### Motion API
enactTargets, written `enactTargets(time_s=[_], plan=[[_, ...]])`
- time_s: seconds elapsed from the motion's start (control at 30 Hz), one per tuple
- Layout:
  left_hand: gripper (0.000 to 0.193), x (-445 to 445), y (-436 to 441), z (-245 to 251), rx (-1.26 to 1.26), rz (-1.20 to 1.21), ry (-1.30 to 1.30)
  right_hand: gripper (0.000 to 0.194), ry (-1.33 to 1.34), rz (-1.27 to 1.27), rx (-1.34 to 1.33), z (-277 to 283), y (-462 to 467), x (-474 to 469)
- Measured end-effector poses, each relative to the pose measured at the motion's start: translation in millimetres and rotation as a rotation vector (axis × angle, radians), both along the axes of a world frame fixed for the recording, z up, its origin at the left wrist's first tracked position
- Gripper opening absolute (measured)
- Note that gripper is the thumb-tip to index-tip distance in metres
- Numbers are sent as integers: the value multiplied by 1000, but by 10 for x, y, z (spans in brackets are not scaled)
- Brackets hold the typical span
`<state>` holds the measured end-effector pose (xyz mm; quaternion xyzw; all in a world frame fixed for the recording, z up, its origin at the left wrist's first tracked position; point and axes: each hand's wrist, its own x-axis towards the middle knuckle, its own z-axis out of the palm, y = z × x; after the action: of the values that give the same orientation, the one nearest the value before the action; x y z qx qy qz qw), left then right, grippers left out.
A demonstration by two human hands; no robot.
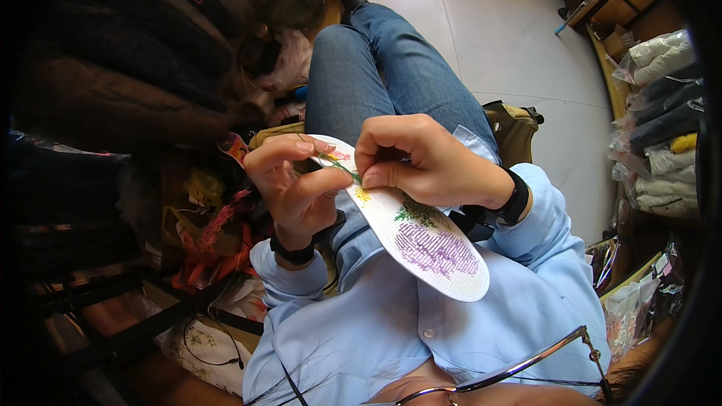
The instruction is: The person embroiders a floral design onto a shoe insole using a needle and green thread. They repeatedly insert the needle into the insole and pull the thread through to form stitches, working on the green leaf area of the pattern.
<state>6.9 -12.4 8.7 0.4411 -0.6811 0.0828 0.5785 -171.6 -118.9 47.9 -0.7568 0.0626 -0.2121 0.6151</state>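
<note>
A white insole lies slantwise in front of my light blue shirt, between my two hands. Its perforated face carries purple cross-hatched stitching at the broad end, green stitching above that, and yellow and pink patches towards the far end. My right hand pinches green thread between thumb and forefinger, just over the insole. A needle cannot be made out. Thumb and forefinger apart, my left hand is at the insole's left edge, its fingertips close to the looped thread; whether it grips anything is unclear.
My jeans-clad legs stretch out ahead over pale floor tiles. Dark hanging garments crowd the left, above bags and pink yarn. Shelves at right hold plastic-wrapped folded clothes. An olive bag sits beside my right leg.
</note>
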Motion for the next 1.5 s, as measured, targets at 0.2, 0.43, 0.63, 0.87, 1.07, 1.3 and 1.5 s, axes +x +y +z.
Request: enactTargets(time_s=[0.2, 0.43, 0.63, 0.87, 1.07, 1.3, 1.5], plan=[[8, -103, 43, 139, 148, -175, 84, 8, -56, -176, 81, -242, -43, 72], [12, -277, -74, 144, 263, -403, 45, 14, -68, -184, 402, -447, -168, 129], [10, -216, -10, 124, 153, -285, -21, 20, -94, -157, 717, -484, -343, 28], [5, -81, 30, 108, 1, -89, -26, 16, -228, -79, 877, -474, -524, -101], [7, 259, 41, -76, -3, 456, 69, 8, -333, -176, 875, -381, -627, -491], [15, 699, 190, -23, 71, 954, 356, 10, -457, -508, 329, -24, -696, -1365], [16, 597, 77, -59, 125, 936, 217, 17, -532, -522, 208, 121, -752, -1798]])
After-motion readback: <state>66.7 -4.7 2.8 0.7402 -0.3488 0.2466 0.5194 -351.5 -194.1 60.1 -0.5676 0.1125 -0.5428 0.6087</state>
